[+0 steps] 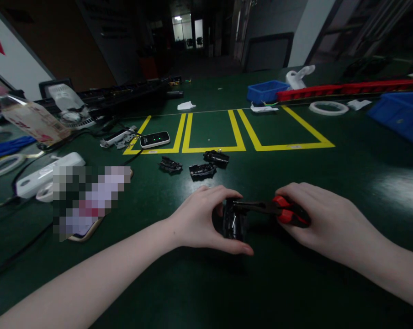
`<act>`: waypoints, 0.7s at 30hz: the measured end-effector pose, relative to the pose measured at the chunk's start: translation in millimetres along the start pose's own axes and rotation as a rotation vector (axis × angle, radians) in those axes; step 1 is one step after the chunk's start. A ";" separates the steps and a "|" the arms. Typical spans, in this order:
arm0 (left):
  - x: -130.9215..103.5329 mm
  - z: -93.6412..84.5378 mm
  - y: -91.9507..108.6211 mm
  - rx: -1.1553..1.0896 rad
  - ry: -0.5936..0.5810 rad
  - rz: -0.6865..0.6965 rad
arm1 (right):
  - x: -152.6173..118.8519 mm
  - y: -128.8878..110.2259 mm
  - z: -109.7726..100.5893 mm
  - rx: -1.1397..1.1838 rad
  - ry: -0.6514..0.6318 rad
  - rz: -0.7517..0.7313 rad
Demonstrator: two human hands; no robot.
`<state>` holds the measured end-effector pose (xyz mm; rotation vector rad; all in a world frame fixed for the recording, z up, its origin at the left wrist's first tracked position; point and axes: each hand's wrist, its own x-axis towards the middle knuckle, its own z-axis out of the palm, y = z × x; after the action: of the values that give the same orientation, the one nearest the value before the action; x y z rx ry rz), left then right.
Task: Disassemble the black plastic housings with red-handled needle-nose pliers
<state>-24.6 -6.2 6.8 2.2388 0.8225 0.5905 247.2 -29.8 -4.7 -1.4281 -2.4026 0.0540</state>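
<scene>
Two forearms [100, 269] | left hand [206, 219] grips one black part [234, 224] | right hand [312, 219], one pliers [283, 211] | three black pieces [202, 171]

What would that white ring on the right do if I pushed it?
The white ring would probably slide, since it lies flat on the table. Stood up, it might roll, being round. Its neat, unbent outline suggests it's fairly stiff.

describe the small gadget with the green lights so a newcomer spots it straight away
On the green table, find the leftmost yellow outline. Within it lies a flat, rounded gadget with a black face and white rim. Its glowing green lights set it apart from the jumbled pale pieces at its left.
</scene>
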 end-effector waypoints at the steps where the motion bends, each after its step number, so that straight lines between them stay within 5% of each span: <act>1: -0.1 -0.3 0.0 -0.002 0.002 -0.001 | 0.0 0.1 0.4 -0.010 0.011 -0.010; 14: 0.4 2.5 -2.7 0.044 0.010 0.009 | 1.5 -0.2 1.7 0.103 -0.087 0.049; 21: 0.0 1.4 -1.4 0.030 0.013 -0.013 | 0.7 2.2 3.5 -0.037 -0.005 -0.046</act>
<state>-24.3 -6.0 4.8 2.2573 0.8574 0.5899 247.7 -27.6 -8.2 -1.3897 -2.4514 0.0017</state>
